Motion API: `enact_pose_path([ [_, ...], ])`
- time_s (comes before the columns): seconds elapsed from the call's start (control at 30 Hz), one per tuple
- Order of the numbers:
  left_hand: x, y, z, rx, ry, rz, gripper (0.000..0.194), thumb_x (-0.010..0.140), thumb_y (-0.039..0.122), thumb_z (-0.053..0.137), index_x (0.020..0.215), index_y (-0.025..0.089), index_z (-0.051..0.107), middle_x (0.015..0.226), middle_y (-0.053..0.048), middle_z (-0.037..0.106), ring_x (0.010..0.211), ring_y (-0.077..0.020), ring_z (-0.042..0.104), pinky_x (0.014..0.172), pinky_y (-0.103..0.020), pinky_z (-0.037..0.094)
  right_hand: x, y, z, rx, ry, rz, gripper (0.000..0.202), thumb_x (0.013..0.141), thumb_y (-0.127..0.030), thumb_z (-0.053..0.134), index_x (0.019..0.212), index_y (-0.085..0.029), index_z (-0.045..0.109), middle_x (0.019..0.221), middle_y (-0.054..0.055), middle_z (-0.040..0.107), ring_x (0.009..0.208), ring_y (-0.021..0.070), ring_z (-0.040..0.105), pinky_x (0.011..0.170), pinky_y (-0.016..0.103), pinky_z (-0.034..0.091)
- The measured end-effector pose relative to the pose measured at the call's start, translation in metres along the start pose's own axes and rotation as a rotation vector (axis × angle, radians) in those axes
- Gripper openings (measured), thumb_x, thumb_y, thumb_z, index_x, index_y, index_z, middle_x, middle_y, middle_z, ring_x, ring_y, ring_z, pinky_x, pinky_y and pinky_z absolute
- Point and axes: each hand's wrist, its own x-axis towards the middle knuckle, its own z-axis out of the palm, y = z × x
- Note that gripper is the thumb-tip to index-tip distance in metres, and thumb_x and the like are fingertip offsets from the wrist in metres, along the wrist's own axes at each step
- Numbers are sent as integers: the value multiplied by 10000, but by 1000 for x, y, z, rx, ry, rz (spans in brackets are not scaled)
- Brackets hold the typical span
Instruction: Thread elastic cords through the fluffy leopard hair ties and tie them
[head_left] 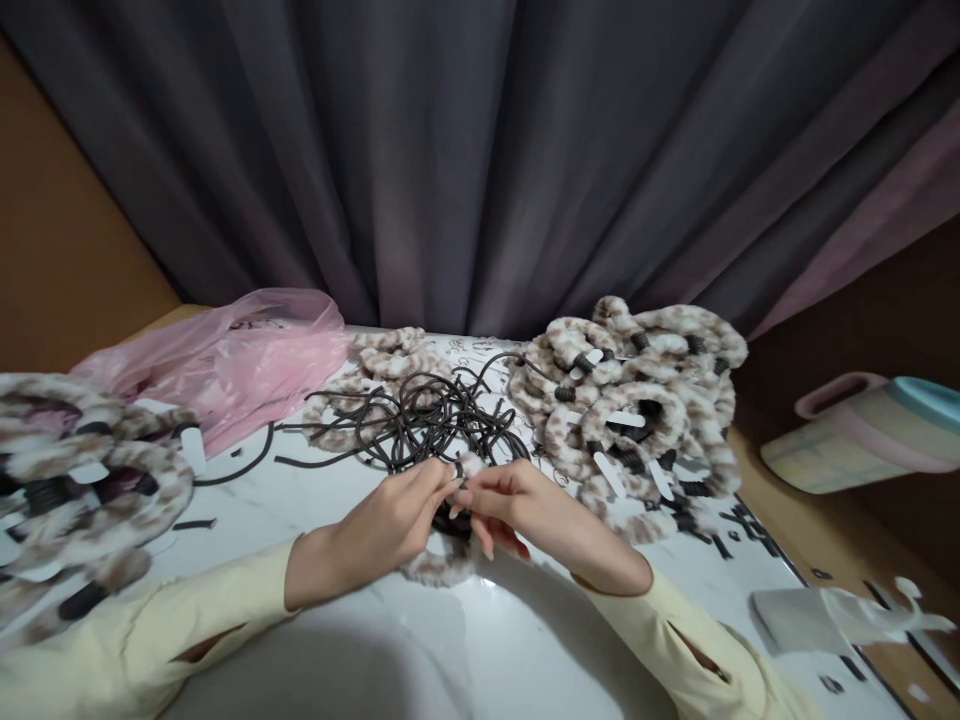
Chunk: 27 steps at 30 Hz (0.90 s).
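At the centre, my left hand and my right hand meet over a spotted fluffy loop. Fingers of both hands pinch its upper end, where a bit of pale fluff and something dark show between the fingertips. The lower curve of the loop hangs below my hands, near the white marbled table. Part of the loop is hidden behind my fingers. Just beyond my hands lies a tangled heap of dark cords.
Fluffy loops with dark bands and white tags are piled at right and left. A pink plastic bag lies back left. A tumbler and a white bottle lie at right, near short dark cord pieces.
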Motion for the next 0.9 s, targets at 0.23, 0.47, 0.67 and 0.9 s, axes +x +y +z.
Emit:
enact_pose_path([
  [0.23, 1, -5, -4, 232, -74, 205, 190, 898, 94, 299, 899, 159, 478, 812, -48, 543, 757, -159, 534, 691, -275, 466, 2, 2, -7, -12, -4, -7, 305, 819, -299, 517, 553, -150, 514, 429, -39, 526, 294, 34, 322, 324, 177, 254],
  [0.47, 3, -4, -5, 540, -90, 401, 258, 874, 34, 268, 806, 132, 497, 706, -37, 499, 653, -161, 485, 621, -279, 467, -1, 0, -8, -66, -40, 37, 232, 823, -208, 477, 610, -144, 541, 391, -54, 486, 296, 42, 295, 308, 168, 219],
  [0.67, 4, 9, -11, 481, -112, 391, 275, 873, 36, 251, 754, 151, 471, 679, -24, 477, 609, -152, 458, 569, -263, 425, -15, -16, -6, -162, -126, 37, 235, 809, -111, 442, 587, -145, 511, 383, -63, 451, 345, 42, 309, 383, 161, 253],
  [0.9, 3, 7, -8, 275, -231, 211, 206, 874, 44, 296, 782, 169, 431, 694, 5, 454, 585, -120, 445, 534, -229, 362, -11, -1, -8, -631, 17, -100, 223, 827, -202, 454, 625, -151, 533, 500, -44, 457, 460, 70, 367, 468, 196, 274],
])
